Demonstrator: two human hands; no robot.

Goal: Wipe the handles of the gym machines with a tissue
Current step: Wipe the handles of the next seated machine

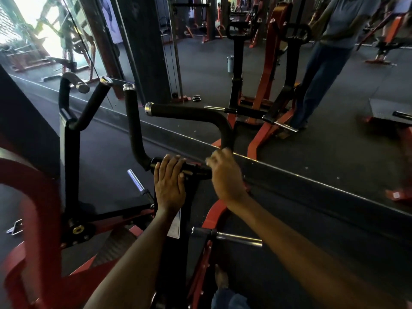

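Left hand rests on black crossbar, fingers straight across it, likely steadying machine arm. Right hand on same bar near base of curved handle, fingers curled over it; blurred, so grip contents cannot be told. Tissue not visible; possibly under right palm. Second handle rises left of hands. Bar section between hands partly covered. Bystander in mirror, cut off above.

Head-worn view, forward and down
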